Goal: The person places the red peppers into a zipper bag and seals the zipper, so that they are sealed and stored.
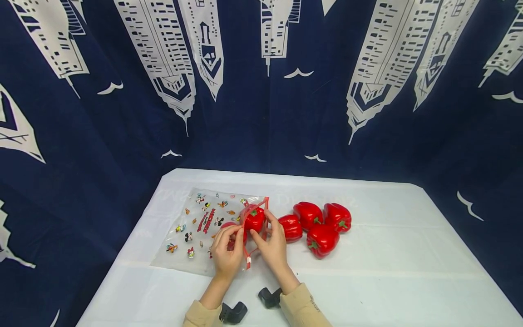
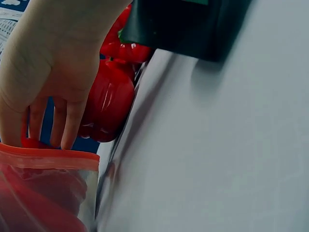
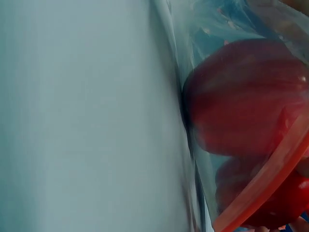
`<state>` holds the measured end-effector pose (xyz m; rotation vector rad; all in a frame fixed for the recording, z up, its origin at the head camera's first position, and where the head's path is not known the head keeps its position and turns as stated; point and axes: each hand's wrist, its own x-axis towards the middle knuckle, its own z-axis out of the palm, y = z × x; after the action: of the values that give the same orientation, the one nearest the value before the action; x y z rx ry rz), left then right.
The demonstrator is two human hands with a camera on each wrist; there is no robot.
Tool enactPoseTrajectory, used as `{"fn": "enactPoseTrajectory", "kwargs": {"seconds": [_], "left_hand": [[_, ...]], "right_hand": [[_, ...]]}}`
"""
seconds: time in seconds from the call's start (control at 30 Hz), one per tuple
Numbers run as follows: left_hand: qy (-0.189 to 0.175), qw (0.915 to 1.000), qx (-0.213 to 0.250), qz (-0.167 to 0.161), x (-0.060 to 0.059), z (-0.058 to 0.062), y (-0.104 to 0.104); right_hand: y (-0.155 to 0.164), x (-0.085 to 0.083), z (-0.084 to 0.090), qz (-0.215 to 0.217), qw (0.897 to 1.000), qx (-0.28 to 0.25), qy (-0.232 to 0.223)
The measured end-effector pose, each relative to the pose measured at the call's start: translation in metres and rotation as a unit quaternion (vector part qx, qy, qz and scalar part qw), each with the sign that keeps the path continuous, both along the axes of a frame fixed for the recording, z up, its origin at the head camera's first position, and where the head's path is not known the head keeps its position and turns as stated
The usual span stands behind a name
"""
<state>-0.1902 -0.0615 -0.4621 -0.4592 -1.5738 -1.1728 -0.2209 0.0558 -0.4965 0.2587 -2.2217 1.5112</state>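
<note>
my head camera looks forward and down over the white table to the dark curtain, both my hands mid-frame. the left wrist camera sits low and very close by my left hand. the right wrist camera is just as close. all three share the bag's red rim.
</note>
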Motion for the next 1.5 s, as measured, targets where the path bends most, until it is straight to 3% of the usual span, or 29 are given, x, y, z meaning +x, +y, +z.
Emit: {"fn": "enactPoseTrajectory", "kwargs": {"seconds": [0.17,0.37,0.47,0.73,1.0,1.17,1.4,1.5], "left_hand": [[0.007,0.9999,0.0,0.015,-0.001,0.0,0.001],[0.008,0.9998,-0.001,0.019,-0.002,0.003,0.001],[0.001,0.9999,-0.003,0.015,0.0,0.005,0.001],[-0.008,0.9999,-0.005,0.013,0.0,0.003,0.001],[-0.014,0.9998,-0.005,0.01,-0.014,-0.021,-0.003],[-0.015,0.9998,-0.002,0.01,-0.007,-0.01,-0.001],[-0.002,0.9997,-0.003,0.024,-0.002,0.0,0.002],[-0.003,0.9997,-0.003,0.022,-0.002,-0.001,0.001]], "right_hand": [[0.001,0.0,0.003,0.034,0.999,-0.026,0.01],[0.0,0.015,0.029,0.06,0.996,-0.071,0.003],[0.0,0.018,0.034,0.065,0.995,-0.071,-0.005],[0.003,0.001,0.0,0.065,0.997,-0.039,-0.012],[0.001,0.004,0.001,0.125,0.988,-0.066,-0.064],[-0.001,0.017,0.027,0.147,0.981,-0.083,-0.091],[0.002,0.002,-0.001,0.115,0.986,-0.05,-0.111],[0.004,0.002,0.002,0.109,0.986,-0.048,-0.119]]}}
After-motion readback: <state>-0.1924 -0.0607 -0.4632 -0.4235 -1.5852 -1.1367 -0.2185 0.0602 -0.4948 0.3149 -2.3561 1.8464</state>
